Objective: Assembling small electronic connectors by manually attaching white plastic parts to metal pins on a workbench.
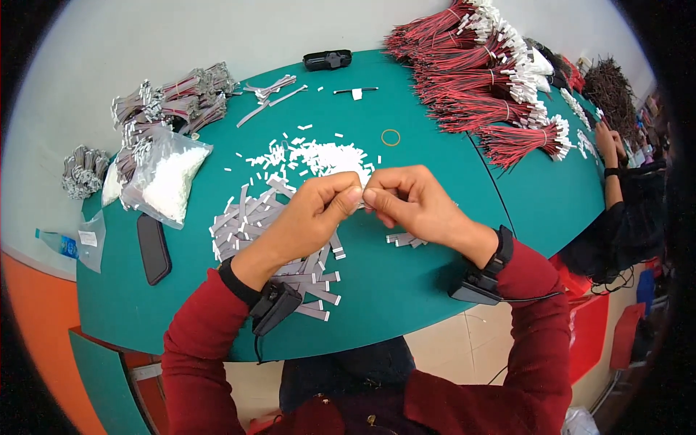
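My left hand (319, 208) and my right hand (419, 204) meet fingertip to fingertip over the middle of the green table. Both are closed in a pinch, and whatever small piece lies between the fingers is mostly hidden. Just beyond them spreads a heap of small white plastic pieces (330, 154). Short grey flat ribbon cables (239, 228) with white ends lie in a loose pile under and left of my left forearm. A few more grey ribbon cables (401, 239) sit below my right hand.
Bundled red-and-black wires (471, 94) fill the far right; bundled grey cables (177, 98) stand far left. Nearby are a bag of white pieces (170, 177), a dark phone (152, 249), a rubber band (391, 138) and a black case (327, 60). Another person's hand (605, 141) works at right.
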Available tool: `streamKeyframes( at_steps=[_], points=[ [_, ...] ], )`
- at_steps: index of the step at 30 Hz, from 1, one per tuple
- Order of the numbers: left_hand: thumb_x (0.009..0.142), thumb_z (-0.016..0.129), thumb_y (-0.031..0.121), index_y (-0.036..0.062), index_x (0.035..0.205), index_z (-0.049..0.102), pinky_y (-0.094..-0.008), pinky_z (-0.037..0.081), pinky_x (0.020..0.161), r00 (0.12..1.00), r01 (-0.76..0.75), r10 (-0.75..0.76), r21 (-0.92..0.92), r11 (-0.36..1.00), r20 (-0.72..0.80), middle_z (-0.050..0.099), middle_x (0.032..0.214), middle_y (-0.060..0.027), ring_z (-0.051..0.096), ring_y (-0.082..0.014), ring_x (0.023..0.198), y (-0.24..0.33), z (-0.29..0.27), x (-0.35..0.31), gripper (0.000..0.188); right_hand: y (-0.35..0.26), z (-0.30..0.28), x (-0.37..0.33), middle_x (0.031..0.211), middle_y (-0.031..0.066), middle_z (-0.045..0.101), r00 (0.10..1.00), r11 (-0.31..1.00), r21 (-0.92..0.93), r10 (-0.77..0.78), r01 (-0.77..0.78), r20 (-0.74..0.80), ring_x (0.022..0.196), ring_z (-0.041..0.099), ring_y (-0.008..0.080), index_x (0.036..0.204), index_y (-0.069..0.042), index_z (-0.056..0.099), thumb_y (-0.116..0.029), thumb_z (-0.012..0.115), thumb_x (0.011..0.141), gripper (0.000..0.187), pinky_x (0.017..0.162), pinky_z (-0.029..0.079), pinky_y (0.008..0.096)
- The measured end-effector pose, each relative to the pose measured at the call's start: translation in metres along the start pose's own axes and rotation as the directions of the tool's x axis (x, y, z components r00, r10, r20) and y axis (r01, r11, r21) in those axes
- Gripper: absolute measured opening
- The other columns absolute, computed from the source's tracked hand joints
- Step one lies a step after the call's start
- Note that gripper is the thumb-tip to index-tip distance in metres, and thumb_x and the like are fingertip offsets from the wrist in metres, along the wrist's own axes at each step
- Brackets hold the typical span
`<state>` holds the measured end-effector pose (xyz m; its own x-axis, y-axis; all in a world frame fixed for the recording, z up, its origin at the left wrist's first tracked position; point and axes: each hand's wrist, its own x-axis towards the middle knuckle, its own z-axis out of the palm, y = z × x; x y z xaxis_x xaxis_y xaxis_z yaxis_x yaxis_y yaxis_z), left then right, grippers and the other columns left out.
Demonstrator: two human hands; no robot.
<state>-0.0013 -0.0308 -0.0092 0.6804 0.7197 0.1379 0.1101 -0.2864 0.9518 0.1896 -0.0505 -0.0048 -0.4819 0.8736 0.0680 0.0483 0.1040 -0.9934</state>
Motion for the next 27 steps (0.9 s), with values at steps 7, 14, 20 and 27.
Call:
streamKeyframes(
  at_steps=[7, 14, 20, 27],
  points=[
    [0.094, 0.043, 0.03, 0.0072, 0.072, 0.044, -0.02, 0.027, 0.049, 1.0, -0.001, 0.0, -0.073, 0.997, -0.018, 0.035, 0.061, 0.0054, 0.031, -0.0037, 0.055, -0.003, -0.003, 0.002, 0.032, -0.005, -0.004, 0.0, 0.058, -0.0021, 0.05, 0.999, 1.0, -0.012, 0.016, -0.015, 0.041, 0.049, 0.041, 0.0024, 0.076, -0.003, 0.057, -0.021, 0.053, 0.09, 0.023, 0.044, 0.031, 0.0185],
    [0.094, 0.043, 0.031, 0.0086, 0.072, 0.043, -0.0199, 0.024, 0.048, 0.997, 0.014, -0.031, -0.222, 0.975, -0.071, 0.033, 0.061, 0.0054, 0.028, -0.0037, 0.053, -0.004, -0.005, 0.003, 0.031, -0.009, 0.002, -0.002, 0.065, 0.0002, 0.054, 0.99, 0.983, -0.169, -0.091, 0.072, -0.105, 0.055, 0.047, 0.0038, 0.083, -0.003, 0.057, -0.012, 0.06, 0.085, 0.009, 0.047, 0.037, 0.0183],
    [0.094, 0.043, 0.03, 0.0097, 0.071, 0.041, -0.0205, 0.02, 0.046, 0.99, 0.095, -0.126, -0.335, 0.937, -0.07, 0.03, 0.06, 0.0054, 0.024, -0.0039, 0.052, 0.0, -0.002, 0.003, 0.031, 0.001, 0.007, 0.001, 0.072, 0.0102, 0.057, 0.831, 0.711, -0.568, -0.551, 0.415, -0.082, 0.057, 0.056, 0.0197, 0.088, -0.003, 0.053, -0.003, 0.065, 0.075, 0.018, 0.051, 0.044, 0.0276],
    [0.094, 0.042, 0.029, 0.0097, 0.071, 0.04, -0.0212, 0.02, 0.046, 0.985, 0.153, -0.172, -0.381, 0.912, -0.016, 0.03, 0.059, 0.0051, 0.024, -0.0042, 0.051, -0.001, 0.002, 0.002, 0.031, 0.009, 0.005, 0.001, 0.076, 0.0081, 0.056, 0.819, 0.673, -0.594, -0.573, 0.441, -0.041, 0.061, 0.056, 0.0181, 0.086, -0.002, 0.053, 0.001, 0.062, 0.075, 0.014, 0.05, 0.044, 0.0258]
  ],
)
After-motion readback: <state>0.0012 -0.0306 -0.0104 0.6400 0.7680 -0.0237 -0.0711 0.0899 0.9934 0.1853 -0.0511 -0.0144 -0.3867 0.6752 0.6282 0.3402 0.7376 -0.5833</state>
